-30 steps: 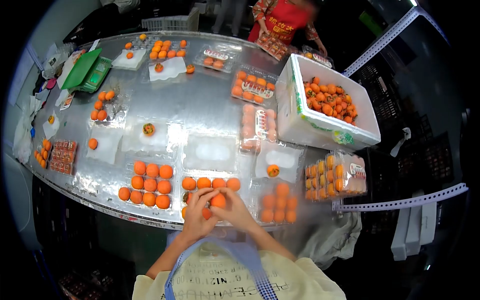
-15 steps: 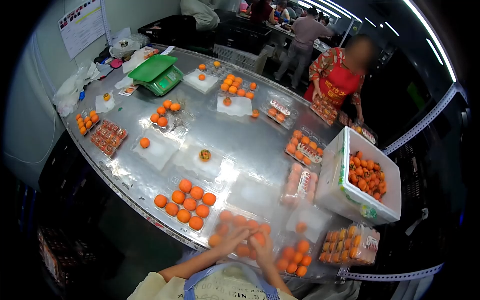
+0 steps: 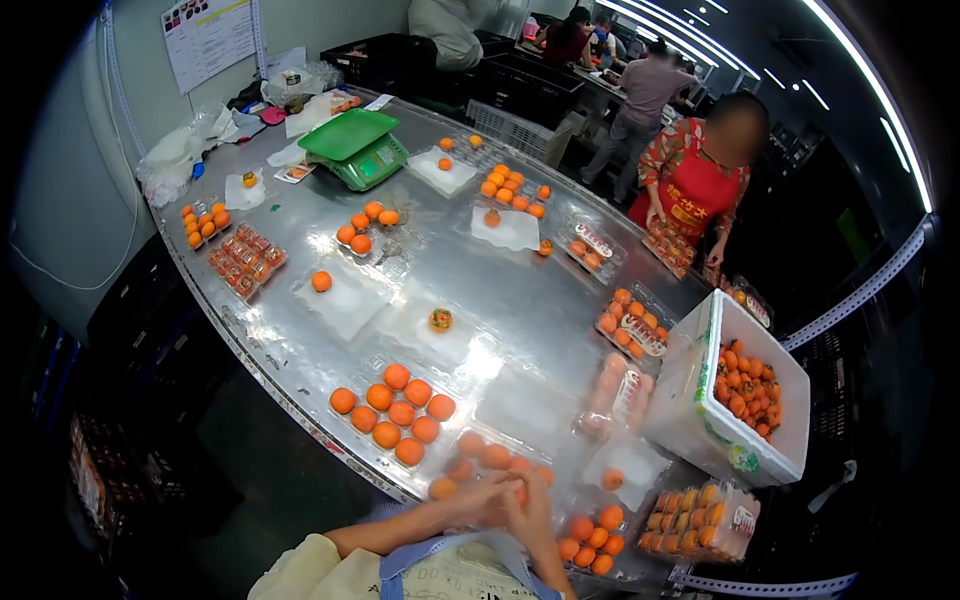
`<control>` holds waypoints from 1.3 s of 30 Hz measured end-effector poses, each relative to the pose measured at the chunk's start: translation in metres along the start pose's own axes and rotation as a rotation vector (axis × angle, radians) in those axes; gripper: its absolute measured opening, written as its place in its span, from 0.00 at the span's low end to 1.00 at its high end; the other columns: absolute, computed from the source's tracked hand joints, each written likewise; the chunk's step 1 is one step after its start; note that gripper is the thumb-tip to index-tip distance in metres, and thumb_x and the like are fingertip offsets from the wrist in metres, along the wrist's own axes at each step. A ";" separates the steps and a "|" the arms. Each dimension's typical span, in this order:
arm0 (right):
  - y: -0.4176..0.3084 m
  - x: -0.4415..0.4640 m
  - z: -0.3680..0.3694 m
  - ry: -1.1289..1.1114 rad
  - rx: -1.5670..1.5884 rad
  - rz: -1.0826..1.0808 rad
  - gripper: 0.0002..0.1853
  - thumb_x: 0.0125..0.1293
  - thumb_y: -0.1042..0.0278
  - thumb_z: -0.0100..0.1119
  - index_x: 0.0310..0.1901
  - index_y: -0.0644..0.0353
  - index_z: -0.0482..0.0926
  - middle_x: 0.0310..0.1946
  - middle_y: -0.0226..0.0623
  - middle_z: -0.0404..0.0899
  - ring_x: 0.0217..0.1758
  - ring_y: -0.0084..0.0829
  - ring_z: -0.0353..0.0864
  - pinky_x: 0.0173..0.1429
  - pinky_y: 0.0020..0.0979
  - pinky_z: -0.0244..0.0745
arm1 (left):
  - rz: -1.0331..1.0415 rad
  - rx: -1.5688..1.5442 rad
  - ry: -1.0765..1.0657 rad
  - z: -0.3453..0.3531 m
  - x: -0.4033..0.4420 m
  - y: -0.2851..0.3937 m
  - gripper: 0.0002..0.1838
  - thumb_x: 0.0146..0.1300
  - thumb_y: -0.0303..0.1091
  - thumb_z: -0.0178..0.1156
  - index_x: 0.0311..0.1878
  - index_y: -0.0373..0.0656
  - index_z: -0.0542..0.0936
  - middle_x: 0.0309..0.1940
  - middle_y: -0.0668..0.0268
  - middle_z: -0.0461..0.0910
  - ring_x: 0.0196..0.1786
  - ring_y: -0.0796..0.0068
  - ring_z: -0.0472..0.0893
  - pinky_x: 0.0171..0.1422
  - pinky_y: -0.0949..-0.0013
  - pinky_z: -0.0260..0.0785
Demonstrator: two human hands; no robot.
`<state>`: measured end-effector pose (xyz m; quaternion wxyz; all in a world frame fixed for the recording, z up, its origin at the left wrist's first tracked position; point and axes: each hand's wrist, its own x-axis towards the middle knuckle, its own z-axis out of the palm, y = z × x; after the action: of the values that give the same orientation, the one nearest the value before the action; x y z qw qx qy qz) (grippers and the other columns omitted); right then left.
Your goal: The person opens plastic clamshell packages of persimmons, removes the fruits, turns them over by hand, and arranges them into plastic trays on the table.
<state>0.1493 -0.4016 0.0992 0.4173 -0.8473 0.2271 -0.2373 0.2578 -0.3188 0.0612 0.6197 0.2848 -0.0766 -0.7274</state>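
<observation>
Swung slightly since the earlier frame, carrying the table (image 3: 475, 265) rightward in view. See a round fruit (image 3: 520, 492), without a long axis, between left hand (image 3: 487, 498) and right hand (image 3: 533, 513), near both alike; cannot tell the grip of either. Hemmed just ahead by a fruit row (image 3: 497, 456), farther rightward by a foam box (image 3: 685, 400).

White strip lights (image 3: 868, 77) blazing away at upper right, steel tabletop (image 3: 530, 270) throwing back hard glare — nearly white just beyond the hands (image 3: 492, 499), fingers soft with blur, deep gloom below the table's edge, straight lines bowing fisheye-style — black swallowing every corner
</observation>
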 end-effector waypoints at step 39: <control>0.001 -0.002 -0.004 0.157 -0.075 -0.159 0.20 0.46 0.74 0.68 0.45 0.59 0.78 0.45 0.39 0.78 0.50 0.43 0.76 0.53 0.39 0.71 | 0.187 0.036 0.201 0.000 -0.005 -0.005 0.20 0.67 0.28 0.53 0.61 0.43 0.64 0.54 0.63 0.68 0.58 0.71 0.71 0.62 0.63 0.67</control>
<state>0.1448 -0.4037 0.0999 0.3461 -0.8565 0.1999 -0.3267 0.2536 -0.3130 0.0608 0.6840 0.3592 -0.0533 -0.6327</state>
